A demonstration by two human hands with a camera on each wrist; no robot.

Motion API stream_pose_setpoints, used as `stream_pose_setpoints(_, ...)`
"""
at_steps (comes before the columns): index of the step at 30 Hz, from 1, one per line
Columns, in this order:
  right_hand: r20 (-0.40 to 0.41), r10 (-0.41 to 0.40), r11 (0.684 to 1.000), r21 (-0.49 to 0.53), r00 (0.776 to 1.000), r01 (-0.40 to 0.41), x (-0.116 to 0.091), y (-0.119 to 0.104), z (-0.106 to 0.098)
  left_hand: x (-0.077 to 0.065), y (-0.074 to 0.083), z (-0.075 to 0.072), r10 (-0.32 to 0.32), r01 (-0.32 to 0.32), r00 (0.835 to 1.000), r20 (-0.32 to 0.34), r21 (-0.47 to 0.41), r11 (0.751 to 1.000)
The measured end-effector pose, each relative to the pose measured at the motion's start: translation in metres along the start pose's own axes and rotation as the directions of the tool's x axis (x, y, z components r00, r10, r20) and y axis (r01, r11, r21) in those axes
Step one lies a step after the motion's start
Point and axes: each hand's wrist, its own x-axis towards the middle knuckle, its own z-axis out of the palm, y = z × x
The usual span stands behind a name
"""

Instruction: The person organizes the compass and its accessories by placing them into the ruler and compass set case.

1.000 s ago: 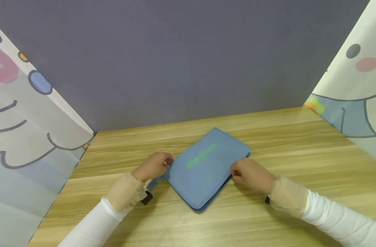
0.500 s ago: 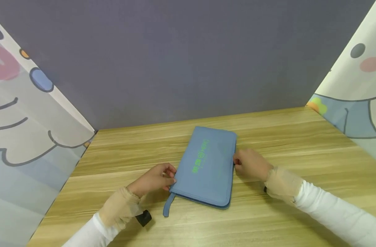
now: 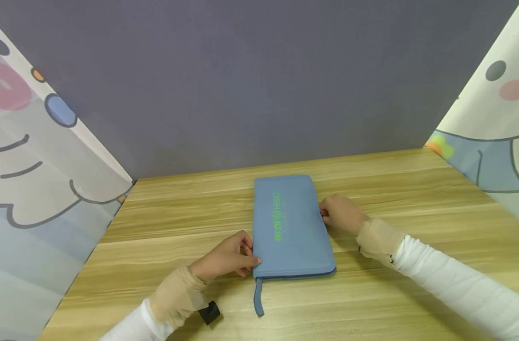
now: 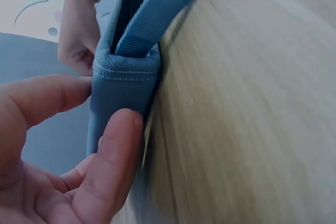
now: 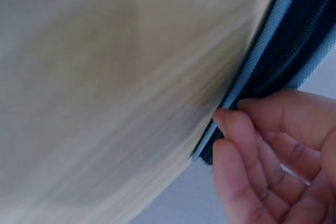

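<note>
A blue zip pouch [image 3: 291, 227] with green lettering lies flat on the wooden table [image 3: 413, 189], its long side running away from me. Its blue strap [image 3: 258, 298] trails off the near left corner. My left hand [image 3: 252, 256] pinches that corner; in the left wrist view the thumb and forefinger of my left hand [image 4: 105, 108] sit on either face of the pouch [image 4: 123, 77], just below the strap [image 4: 157, 14]. My right hand [image 3: 324, 213] holds the pouch's right edge. In the right wrist view my right hand [image 5: 231, 114] has its fingertips curled on the pouch's dark zipper seam [image 5: 294, 51].
A grey wall [image 3: 259, 85] closes the back of the table. Cartoon-printed curtains hang at the left [image 3: 38, 180] and right [image 3: 494, 118]. A small black device [image 3: 209, 312] sits under my left wrist. Bare wood [image 3: 413, 293] surrounds the pouch.
The pouch has turned counter-clockwise from a diagonal to pointing straight away from me. My left hand came nearer with the strap corner; my right hand moved farther away along the right edge.
</note>
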Motion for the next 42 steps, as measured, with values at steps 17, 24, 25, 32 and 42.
stream_pose_setpoints(17,0.015,-0.002,1.0,0.016,1.0,0.002,0.007,0.006,0.0,0.008,0.005,0.004,0.169,-0.11,0.977,-0.132,0.366,0.924)
stream_pose_setpoints(24,0.028,-0.029,0.999,0.025,0.999,0.028,0.006,0.004,-0.003,0.026,0.014,0.002,0.533,-0.355,0.846,0.024,0.771,0.529)
stream_pose_setpoints(25,0.032,-0.028,0.999,0.022,0.999,0.027,0.006,0.005,-0.004,0.029,0.016,0.002,0.541,-0.39,0.838,0.076,0.777,0.495)
stream_pose_setpoints(32,0.051,-0.033,0.999,0.023,0.998,0.031,0.006,0.007,-0.003,0.038,0.022,0.001,0.464,-0.469,0.844,0.27,0.791,0.393)
stream_pose_setpoints(42,0.07,-0.066,0.997,0.047,0.995,0.063,0.002,0.011,-0.006,0.046,0.037,-0.002,0.38,-0.471,0.861,0.338,0.811,0.347)
